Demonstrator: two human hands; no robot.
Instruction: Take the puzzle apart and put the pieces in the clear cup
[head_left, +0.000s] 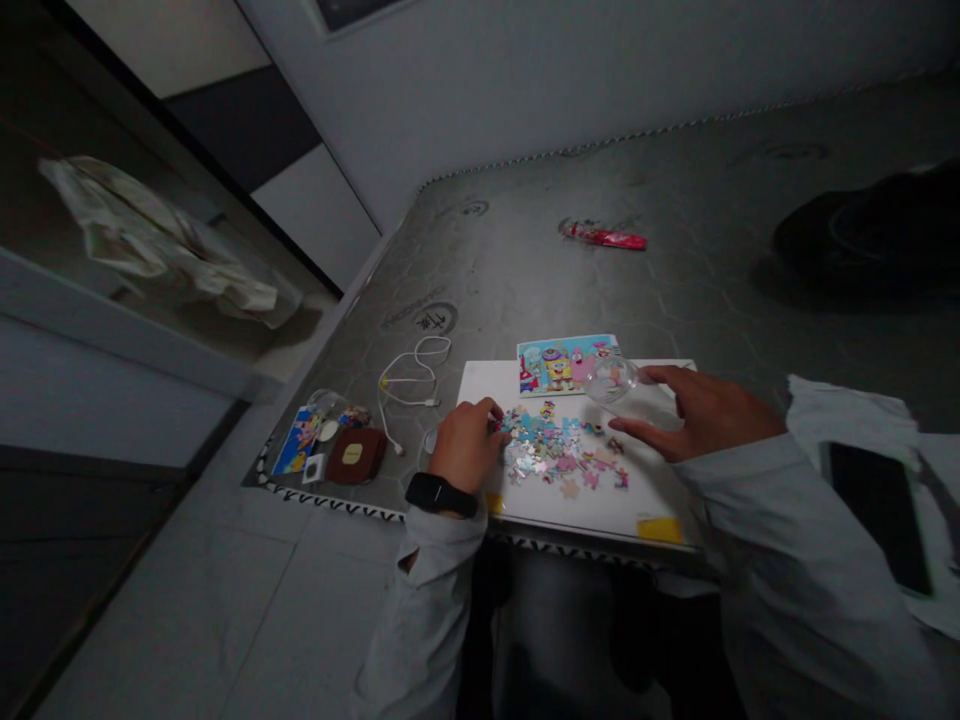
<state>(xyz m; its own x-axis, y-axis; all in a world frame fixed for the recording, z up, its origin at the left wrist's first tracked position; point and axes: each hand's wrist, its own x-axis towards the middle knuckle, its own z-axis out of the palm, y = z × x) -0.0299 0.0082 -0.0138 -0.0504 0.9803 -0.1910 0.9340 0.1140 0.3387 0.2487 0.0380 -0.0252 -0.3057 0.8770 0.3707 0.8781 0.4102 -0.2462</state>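
white board [517, 508] = landmark. left hand [466, 445] at its left edge, fingers curled nearly closed, grip unclear. puzzle pieces [544, 455] mid-board, pile longer left-right, just right of left fingers; left hand nearer. right hand [716, 415] over board's right side, fingers spread wide at clear container [606, 381], can't tell if held. picture card [559, 370] at board's far edge.

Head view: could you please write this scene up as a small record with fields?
left hand: fingertips at the left edge of the jigsaw pieces
right hand: fingers spread by a clear rounded object, grip unclear
surface: white board under the pieces; cartoon card at its far edge
left side: brown case, white cable
right side: black phone
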